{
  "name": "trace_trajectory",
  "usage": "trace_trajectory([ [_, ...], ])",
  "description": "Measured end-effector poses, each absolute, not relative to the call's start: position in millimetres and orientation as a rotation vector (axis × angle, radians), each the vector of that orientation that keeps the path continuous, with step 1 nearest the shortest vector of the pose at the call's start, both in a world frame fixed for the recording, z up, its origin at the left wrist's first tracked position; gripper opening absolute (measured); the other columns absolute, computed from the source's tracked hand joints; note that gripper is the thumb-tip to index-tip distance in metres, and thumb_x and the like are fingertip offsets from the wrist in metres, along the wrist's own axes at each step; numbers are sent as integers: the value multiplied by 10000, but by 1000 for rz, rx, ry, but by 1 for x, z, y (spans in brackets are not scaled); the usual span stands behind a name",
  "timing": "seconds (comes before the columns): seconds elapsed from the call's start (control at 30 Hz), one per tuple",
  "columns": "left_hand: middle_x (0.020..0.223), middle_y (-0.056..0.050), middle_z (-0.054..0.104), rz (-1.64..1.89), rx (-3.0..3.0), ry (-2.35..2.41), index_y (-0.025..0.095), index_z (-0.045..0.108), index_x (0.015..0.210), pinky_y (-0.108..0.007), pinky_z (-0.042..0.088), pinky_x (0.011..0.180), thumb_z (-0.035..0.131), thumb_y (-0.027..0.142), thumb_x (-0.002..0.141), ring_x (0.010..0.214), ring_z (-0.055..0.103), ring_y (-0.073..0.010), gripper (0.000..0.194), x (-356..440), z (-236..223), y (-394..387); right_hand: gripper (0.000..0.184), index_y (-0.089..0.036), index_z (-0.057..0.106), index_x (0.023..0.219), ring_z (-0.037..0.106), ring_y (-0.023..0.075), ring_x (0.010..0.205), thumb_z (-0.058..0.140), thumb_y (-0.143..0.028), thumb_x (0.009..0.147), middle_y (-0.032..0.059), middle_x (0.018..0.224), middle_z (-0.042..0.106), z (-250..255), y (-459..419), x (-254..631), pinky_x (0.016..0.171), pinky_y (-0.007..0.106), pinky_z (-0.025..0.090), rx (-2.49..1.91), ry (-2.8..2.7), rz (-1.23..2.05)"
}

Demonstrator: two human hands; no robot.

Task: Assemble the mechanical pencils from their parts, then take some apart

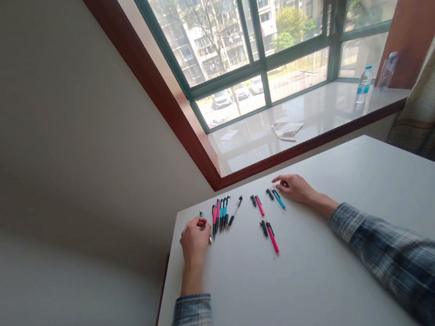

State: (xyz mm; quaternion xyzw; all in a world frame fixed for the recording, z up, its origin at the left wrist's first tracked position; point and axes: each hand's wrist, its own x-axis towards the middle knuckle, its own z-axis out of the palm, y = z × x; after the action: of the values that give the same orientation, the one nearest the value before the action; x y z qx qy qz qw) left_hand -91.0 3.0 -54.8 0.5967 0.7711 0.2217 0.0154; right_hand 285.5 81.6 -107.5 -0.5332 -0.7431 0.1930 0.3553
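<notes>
My left hand is at the left of the white table, its fingers curled in a pinch round a pen that it partly hides. Just right of it lies a row of pink, teal and clear pens with black grips. One clear pen slants apart from them. My right hand rests beyond the middle, fingers apart and holding nothing visible. Beside its fingertips are a teal pen barrel and a black grip piece. Pink barrels with black pieces and a thin refill lie nearer me.
The white table meets the wall at its far left. Behind it is a windowsill with a crumpled cloth, a paper and a water bottle. A curtain hangs at the right.
</notes>
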Motion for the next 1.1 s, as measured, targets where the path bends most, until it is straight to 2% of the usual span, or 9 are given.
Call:
trace_trajectory([
  [0.2, 983, -35, 776, 969, 1642, 2302, 231, 700, 853, -301, 444, 720, 668, 329, 790, 758, 683, -205, 121, -94, -50, 6, 274, -240, 765, 1128, 636, 167, 674, 606, -289, 910, 10, 754, 724, -110, 82, 286, 674, 272, 447, -1376, -1892, 515],
  [0.33, 930, -85, 764, 1319, 1307, 1812, 164, 702, 995, -282, 483, 675, 750, 521, 727, 720, 663, -184, 448, -80, -49, 4, 275, -223, 763, 1126, 628, 164, 665, 574, -300, 941, 12, 749, 710, -103, 78, 283, 694, 279, 488, -1336, -1822, 520],
  [0.4, 919, -90, 761, 1299, 1190, 1541, 144, 698, 1079, -274, 492, 687, 815, 554, 668, 736, 662, -174, 592, -65, -47, 0, 282, -209, 764, 1112, 610, 169, 655, 562, -335, 961, 25, 751, 697, -91, 70, 278, 691, 297, 505, -1279, -1699, 504],
  [0.47, 875, -72, 755, 1194, 1208, 1414, 143, 715, 1085, -254, 476, 692, 863, 504, 656, 739, 646, -156, 580, -45, -44, -3, 307, -209, 750, 1138, 617, 176, 673, 566, -392, 973, 41, 792, 700, -77, 56, 270, 679, 305, 526, -1174, -1669, 565],
  [0.6, 847, -84, 761, 905, 1282, 1244, 143, 743, 1079, -262, 451, 679, 872, 473, 692, 744, 638, -169, 525, 0, -37, -7, 405, -277, 646, 1341, 663, 198, 893, 611, -442, 973, 91, 1148, 683, -51, 18, 250, 728, 310, 572, -941, -1823, 752],
  [0.67, 823, -97, 759, 799, 1298, 1167, 124, 744, 1075, -276, 450, 683, 863, 486, 711, 738, 639, -180, 526, 17, -35, -8, 390, -274, 632, 1348, 663, 197, 930, 621, -410, 983, 94, 1210, 662, -47, 1, 243, 766, 324, 574, -867, -1948, 800],
  [0.8, 881, -113, 760, 756, 1239, 1047, 116, 737, 1057, -292, 452, 731, 835, 506, 751, 793, 660, -199, 505, 30, -36, -9, 166, -251, 722, 1118, 654, 215, 923, 662, -309, 975, 66, 1029, 712, -52, -14, 237, 808, 353, 546, -879, -2144, 666],
  [0.97, 841, -76, 734, 740, 1195, 1089, 130, 725, 1039, -257, 405, 683, 833, 463, 776, 737, 590, -146, 438, 26, -38, -10, 164, -256, 713, 1119, 623, 238, 930, 693, -253, 957, 66, 1007, 733, -55, -13, 237, 783, 359, 527, -941, -2200, 546],
  [1.1, 988, -91, 726, 754, 1079, 1021, 153, 727, 1065, -258, 455, 750, 816, 435, 812, 866, 628, -166, 389, 23, -37, -11, 165, -271, 731, 1124, 616, 239, 926, 648, -240, 985, 58, 998, 748, -53, -15, 238, 803, 370, 510, -978, -2147, 607],
])
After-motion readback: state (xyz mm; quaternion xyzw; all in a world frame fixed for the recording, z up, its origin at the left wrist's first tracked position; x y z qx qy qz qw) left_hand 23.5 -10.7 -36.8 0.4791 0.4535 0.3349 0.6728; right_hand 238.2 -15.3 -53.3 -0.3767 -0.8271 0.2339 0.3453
